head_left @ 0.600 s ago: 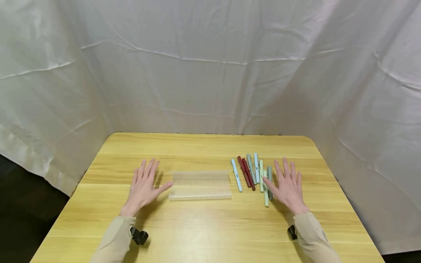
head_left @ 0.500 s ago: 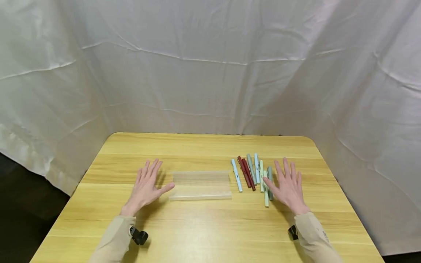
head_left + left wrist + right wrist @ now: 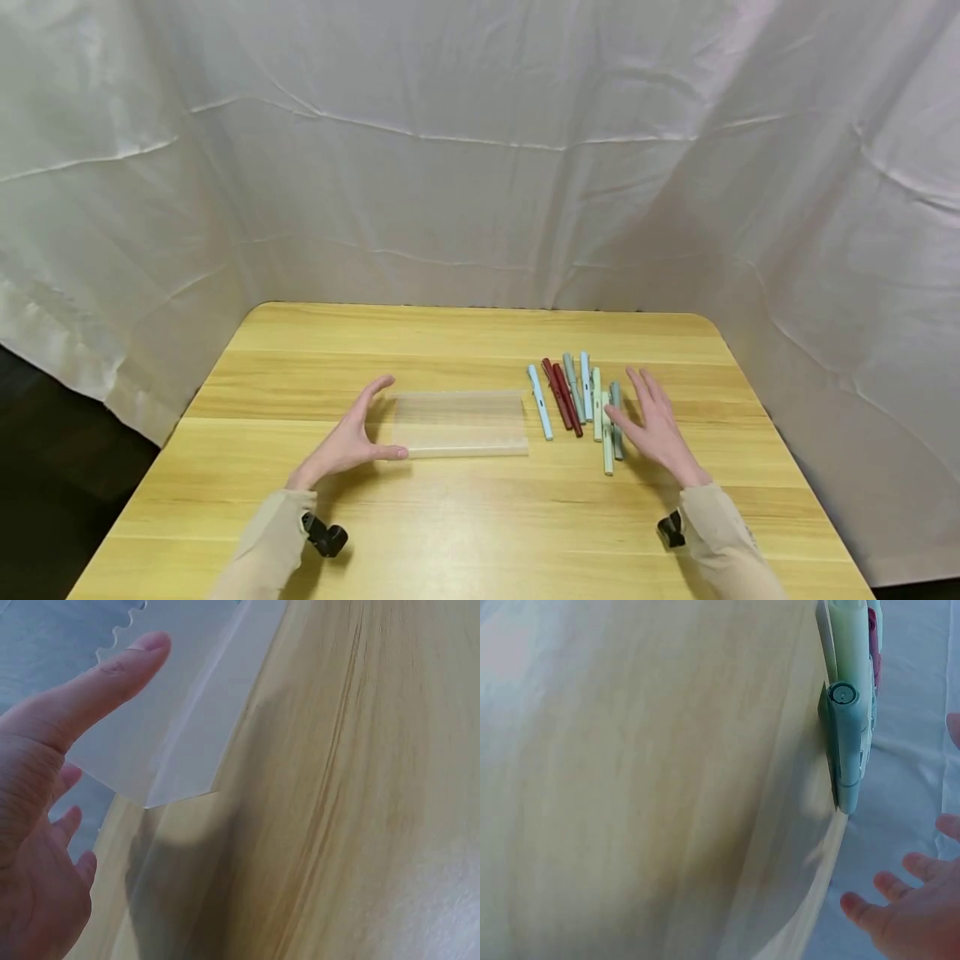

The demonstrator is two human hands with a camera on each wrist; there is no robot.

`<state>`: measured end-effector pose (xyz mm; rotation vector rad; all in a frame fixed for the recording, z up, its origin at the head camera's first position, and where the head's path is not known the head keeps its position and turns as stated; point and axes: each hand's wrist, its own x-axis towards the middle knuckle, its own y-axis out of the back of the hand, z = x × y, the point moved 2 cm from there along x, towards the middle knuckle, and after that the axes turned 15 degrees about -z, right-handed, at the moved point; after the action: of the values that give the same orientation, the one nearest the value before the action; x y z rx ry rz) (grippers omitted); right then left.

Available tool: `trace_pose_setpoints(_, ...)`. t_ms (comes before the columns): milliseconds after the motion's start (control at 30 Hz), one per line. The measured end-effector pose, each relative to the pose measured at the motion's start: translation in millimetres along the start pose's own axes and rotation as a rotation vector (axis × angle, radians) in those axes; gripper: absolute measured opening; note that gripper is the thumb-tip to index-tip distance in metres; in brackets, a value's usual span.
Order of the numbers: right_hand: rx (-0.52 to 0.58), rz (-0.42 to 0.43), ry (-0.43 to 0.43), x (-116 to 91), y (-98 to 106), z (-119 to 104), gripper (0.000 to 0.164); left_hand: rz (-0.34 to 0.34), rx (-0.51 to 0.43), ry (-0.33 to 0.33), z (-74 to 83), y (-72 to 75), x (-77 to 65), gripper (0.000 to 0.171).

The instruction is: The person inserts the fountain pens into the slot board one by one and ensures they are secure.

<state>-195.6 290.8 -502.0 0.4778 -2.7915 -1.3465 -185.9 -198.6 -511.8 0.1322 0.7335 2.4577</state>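
Clear plastic rack [image 3: 459,421], scalloped along one edge, lies mid-way across the yellow wood-grain tabletop [image 3: 465,533] — presumably central to suit either hand. Eight slim cylindrical pens [image 3: 578,404], blue, dark red and greens, lie loosely side by side to its right, likely spread to stay distinct. Left hand [image 3: 348,442]: thumb and fingers apart in a wide C at the rack's left end, grasping nothing; contact uncertain. Right hand [image 3: 660,429]: fingers loose, extended, thumb reaching over the pens — no grip.

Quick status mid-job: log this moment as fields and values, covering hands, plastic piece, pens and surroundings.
Left hand: at the left end of the clear plastic piece, thumb and fingers apart; contact unclear
Right hand: beside the pens, holding nothing
Plastic location: on the wood-grain table, left of the pens
Pen count: eight
Backdrop: pale cloth
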Motion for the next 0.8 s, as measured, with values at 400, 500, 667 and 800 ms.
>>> trace_pose_setpoints(400,0.042,0.008,0.009,0,-2,1,0.078,-0.009,-0.035,-0.052,-9.3,-7.5,3.4,0.106)
trace_pose_setpoints(500,0.058,0.007,0.012,-2,-2,-1,0.077,-0.002,-0.03,-0.066,-11.1,-8.6,4.2,0.103)
trace_pose_setpoints(667,0.095,0.013,0.01,-3,-2,1,0.075,0.01,-0.032,-0.071,-11.4,-10.6,5.0,0.101)
trace_pose_setpoints(800,0.133,0.031,0.001,-1,-2,8,0.07,0.015,-0.037,-0.057,-10.3,-12.5,5.7,0.102)
